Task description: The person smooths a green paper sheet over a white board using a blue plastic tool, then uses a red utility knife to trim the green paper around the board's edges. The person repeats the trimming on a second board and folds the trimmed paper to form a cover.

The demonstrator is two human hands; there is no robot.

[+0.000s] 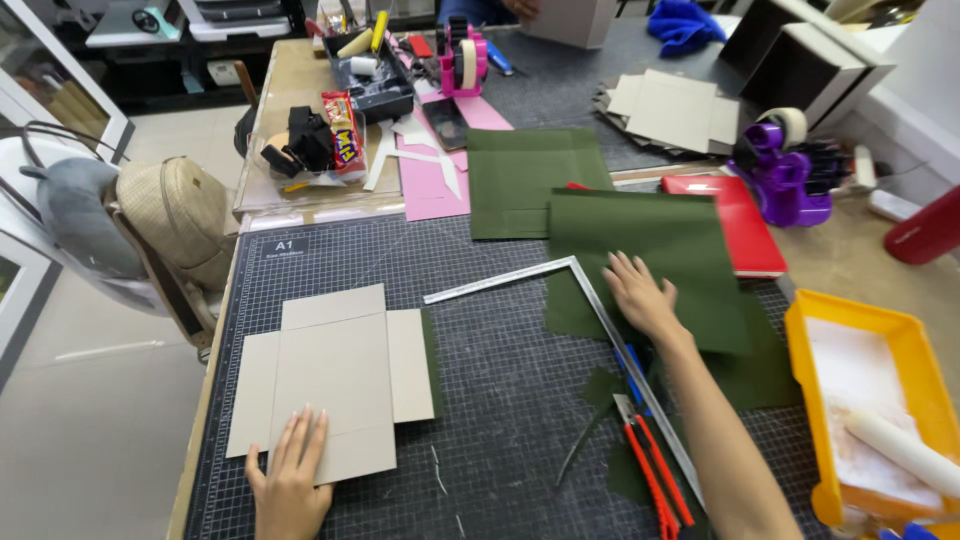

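Left hand (292,480) flat, fingers spread, on grey cardboard blank (330,380) lying on cutting mat (490,340). Right hand (640,298) open, pressing dark green paper sheet (660,265) beside metal square (585,300). Red-handled tool (655,475), possibly scissors, near forearm. Yellow tray (870,400) right.

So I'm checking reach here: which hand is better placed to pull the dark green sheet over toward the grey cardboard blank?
Probably the right hand: it already lies flat on the dark green sheet, beside the metal square. The left hand rests on the grey cardboard blank, apart from the sheet.
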